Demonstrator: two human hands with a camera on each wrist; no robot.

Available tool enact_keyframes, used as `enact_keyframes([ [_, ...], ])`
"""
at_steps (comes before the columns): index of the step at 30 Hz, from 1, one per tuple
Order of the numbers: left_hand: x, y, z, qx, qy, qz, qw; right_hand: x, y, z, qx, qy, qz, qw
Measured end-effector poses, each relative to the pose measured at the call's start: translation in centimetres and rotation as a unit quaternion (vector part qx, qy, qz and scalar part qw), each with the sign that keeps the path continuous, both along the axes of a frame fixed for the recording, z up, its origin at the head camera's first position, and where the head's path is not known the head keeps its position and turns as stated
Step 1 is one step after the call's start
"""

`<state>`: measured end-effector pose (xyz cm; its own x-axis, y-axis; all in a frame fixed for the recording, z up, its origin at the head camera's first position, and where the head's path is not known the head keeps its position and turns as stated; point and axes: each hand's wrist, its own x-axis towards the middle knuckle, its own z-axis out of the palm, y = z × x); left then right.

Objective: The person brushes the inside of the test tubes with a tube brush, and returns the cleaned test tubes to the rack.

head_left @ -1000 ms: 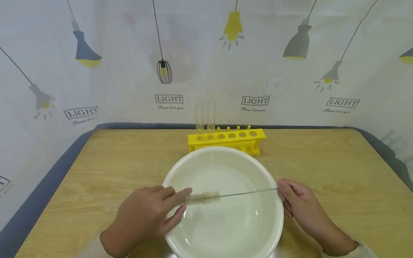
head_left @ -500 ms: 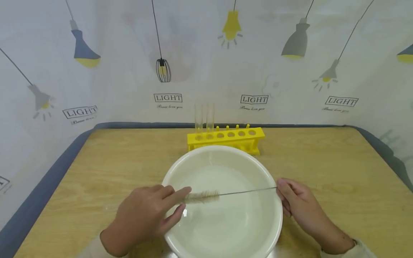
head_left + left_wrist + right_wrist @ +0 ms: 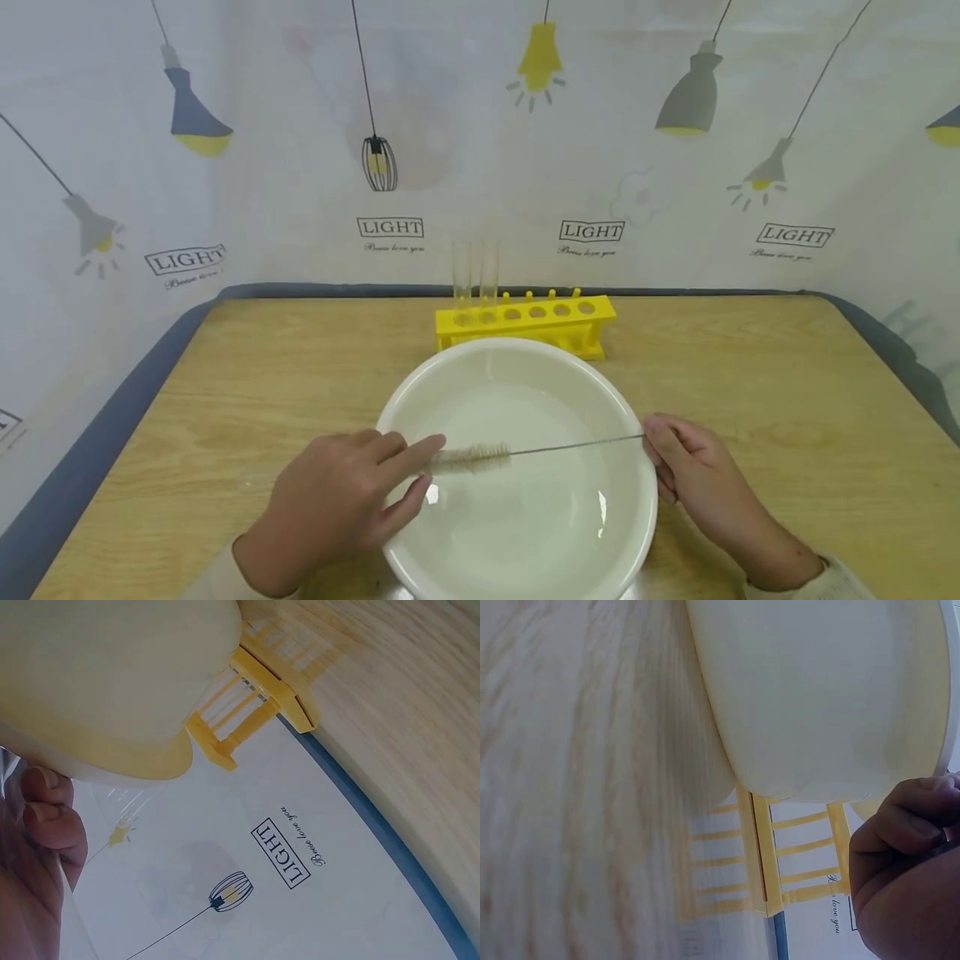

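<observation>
- We see the brush (image 3: 476, 457) held across, above the white bowl (image 3: 510, 367), presumably so drips land there; its bristles appear partly inside a clear tube (image 3: 257, 482).
- The left hand (image 3: 333, 492), back upward, has its fingers bent about the tube, little gap left.
- The right hand (image 3: 705, 479), thumb uppermost, pinches the end of the wire handle (image 3: 577, 446), which we judge keeps its length free.
- Behind, we find two tubes (image 3: 489, 271) upright in the yellow rack (image 3: 536, 313).
</observation>
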<state>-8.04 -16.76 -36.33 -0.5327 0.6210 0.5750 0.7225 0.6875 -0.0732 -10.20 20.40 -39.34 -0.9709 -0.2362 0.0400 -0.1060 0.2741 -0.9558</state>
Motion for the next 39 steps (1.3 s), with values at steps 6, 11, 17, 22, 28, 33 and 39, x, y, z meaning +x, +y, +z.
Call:
enact_keyframes([
  [6, -0.07, -0.06, -0.04, 0.0, 0.003, 0.001, 1.0, -0.17, -0.05, -0.13, -0.016, 0.001, 0.005, 0.9999],
  [11, -0.07, -0.09, -0.05, -0.002, 0.002, 0.005, 1.0, -0.27, 0.01, -0.38, -0.035, 0.007, 0.012, 0.9993],
  [17, -0.06, -0.08, -0.04, 0.0, 0.007, 0.004, 1.0, -0.26, -0.01, -0.45, -0.037, 0.011, 0.011, 0.9992],
  [22, -0.04, -0.06, 0.01, 0.001, 0.007, 0.006, 1.0, -0.19, -0.08, -0.37, -0.035, 0.012, 0.005, 0.9993],
  [28, 0.02, -0.04, -0.06, -0.009, 0.002, 0.012, 0.9999, -0.17, -0.06, -0.42, -0.031, 0.01, 0.006, 0.9995],
  [33, -0.02, -0.16, 0.07, -0.008, 0.002, 0.011, 0.9999, -0.2, -0.15, -0.44, -0.026, 0.017, -0.001, 0.9995],
  [39, -0.11, -0.13, 0.1, -0.001, 0.01, 0.0, 0.9999, -0.11, 0.12, -0.73, -0.042, 0.066, 0.018, 0.9968],
])
